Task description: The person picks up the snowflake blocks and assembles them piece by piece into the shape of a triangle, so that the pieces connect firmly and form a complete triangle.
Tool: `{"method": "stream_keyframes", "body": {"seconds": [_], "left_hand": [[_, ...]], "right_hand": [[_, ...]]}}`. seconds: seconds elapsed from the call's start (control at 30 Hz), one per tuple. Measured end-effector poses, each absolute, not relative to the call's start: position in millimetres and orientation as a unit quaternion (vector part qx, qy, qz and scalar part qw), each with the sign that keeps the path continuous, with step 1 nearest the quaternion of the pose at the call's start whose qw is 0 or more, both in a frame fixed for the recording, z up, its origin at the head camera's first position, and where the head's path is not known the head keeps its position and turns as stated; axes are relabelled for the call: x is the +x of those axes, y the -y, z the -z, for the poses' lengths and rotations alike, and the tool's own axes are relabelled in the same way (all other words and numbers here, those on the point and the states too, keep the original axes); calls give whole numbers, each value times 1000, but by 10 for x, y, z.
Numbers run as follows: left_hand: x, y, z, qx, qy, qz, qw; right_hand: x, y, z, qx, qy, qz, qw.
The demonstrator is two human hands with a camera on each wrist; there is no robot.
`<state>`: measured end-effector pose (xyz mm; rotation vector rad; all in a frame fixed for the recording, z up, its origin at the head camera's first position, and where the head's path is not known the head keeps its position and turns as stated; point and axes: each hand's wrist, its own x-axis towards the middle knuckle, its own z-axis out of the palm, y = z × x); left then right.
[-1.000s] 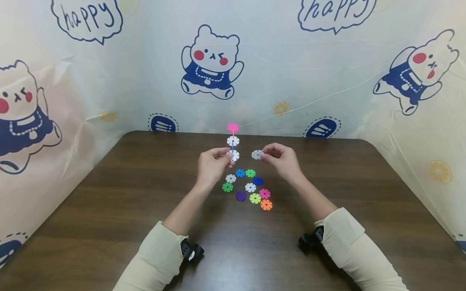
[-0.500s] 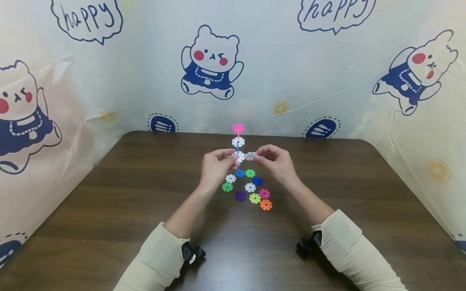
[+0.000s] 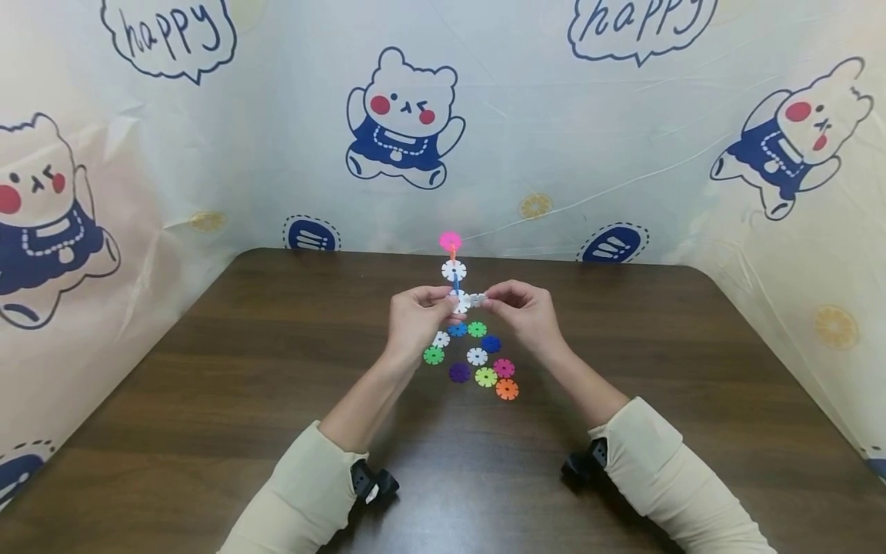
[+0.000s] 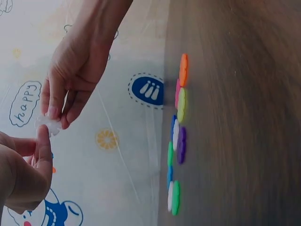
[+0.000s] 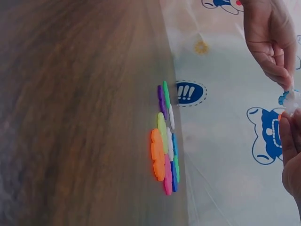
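In the head view my left hand (image 3: pixel 418 323) pinches the lowest white disc (image 3: pixel 460 302) of a joined chain of notched plastic discs. Above it in the chain come a blue disc (image 3: pixel 456 283) seen edge-on, a white disc (image 3: pixel 453 270), an orange disc (image 3: pixel 453 252) edge-on and a pink disc (image 3: pixel 450 241) on top. My right hand (image 3: pixel 529 315) pinches a separate white disc (image 3: pixel 477 300), tilted, its rim right at the edge of the chain's lowest disc. Both hands are raised over the table, and fingertips partly hide the two white discs where they meet.
Several loose notched discs lie flat below the hands, among them a green disc (image 3: pixel 434 355), a purple disc (image 3: pixel 460 372), a yellow-green disc (image 3: pixel 486 377) and an orange disc (image 3: pixel 507 389). The brown wooden table (image 3: pixel 277 431) ends at a printed curtain (image 3: pixel 498 154) behind.
My right hand has moved left with its white disc until it meets the chain's lowest disc, and that disc has turned more edge-on. My left hand has shifted slightly right with the chain.
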<state>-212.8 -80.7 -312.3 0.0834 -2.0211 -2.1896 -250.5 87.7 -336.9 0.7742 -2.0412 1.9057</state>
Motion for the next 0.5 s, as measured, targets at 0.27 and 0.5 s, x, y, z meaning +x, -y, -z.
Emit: {"method": "stream_keyframes", "body": {"seconds": [0.27,0.5], "left_hand": [[-2174,849,3112,28,686,723,79],[-2184,926,3107,37,685,724,79]], "right_hand": [[-2557,-875,3372,272,727,-621,107],[-2644,-922,3446,244,780,-575,40]]}}
